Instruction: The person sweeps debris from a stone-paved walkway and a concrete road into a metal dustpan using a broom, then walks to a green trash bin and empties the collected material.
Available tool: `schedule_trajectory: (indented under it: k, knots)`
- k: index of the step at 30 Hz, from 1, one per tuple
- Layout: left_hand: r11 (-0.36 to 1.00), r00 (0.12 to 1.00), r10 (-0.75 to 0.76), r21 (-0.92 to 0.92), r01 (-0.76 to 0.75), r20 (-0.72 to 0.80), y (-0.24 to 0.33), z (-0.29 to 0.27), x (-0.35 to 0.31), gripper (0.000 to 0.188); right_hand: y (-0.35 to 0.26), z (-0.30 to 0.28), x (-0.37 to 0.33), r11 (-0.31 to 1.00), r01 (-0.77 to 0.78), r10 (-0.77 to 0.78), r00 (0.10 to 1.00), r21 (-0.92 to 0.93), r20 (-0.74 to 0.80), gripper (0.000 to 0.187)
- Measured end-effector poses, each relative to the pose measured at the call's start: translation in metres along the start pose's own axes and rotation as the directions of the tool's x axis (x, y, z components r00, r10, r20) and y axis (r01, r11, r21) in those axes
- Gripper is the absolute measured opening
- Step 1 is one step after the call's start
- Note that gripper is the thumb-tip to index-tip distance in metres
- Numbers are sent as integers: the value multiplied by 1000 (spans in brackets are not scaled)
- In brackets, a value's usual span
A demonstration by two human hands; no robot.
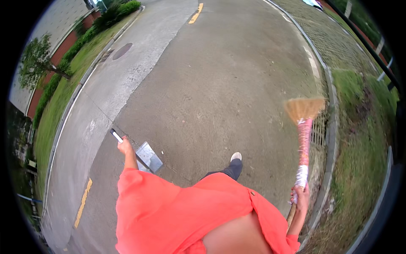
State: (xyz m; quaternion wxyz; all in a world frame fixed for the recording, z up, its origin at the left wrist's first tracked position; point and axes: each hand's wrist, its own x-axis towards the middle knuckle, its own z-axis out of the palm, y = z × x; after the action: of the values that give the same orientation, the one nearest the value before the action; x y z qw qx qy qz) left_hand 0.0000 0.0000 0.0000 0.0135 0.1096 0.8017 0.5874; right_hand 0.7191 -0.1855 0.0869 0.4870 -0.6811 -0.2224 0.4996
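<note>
Left hand point(125, 146) was closed round a white, dark-tipped handle point(117, 136); grey dustpan point(152, 158) showed just beside that hand, left of the person's light-toed shoe point(236, 156). Right hand point(300, 197) gripped a straw broom point(304, 144) at its white-wrapped lower neck, tan bristles pointing ahead, slightly blurred. Broom head was near the drain grate point(318, 134) along the right curb point(333, 122); couldn't tell if bristles touched the concrete road point(220, 101).
</note>
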Motion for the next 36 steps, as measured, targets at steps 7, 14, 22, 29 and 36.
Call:
schedule_trajectory:
  k: [7, 14, 22, 29, 36]
  knots:
    - [950, 955, -262, -215, 229, -142, 87, 185, -39, 19, -154, 113, 231, 997, 13, 8, 966, -80, 258, 63]
    - [833, 855, -518, -214, 511, 24, 98, 375, -129, 22, -241, 83, 387, 877, -336, 190, 900, 344, 393, 64]
    - [768, 820, -521, -290, 571, 235, 204, 653, -281, 15, -335, 66, 673, 832, -432, 223, 835, 349, 502, 43]
    - [798, 815, -442, -250, 548, 376, 322, 877, -374, 14, -458, 68, 900, 882, -445, 316, 801, 153, 509, 49]
    - [777, 742, -476, -170, 606, 472, 418, 1184, -449, 18, -558, 71, 1133, 894, -373, 248, 874, 247, 418, 47]
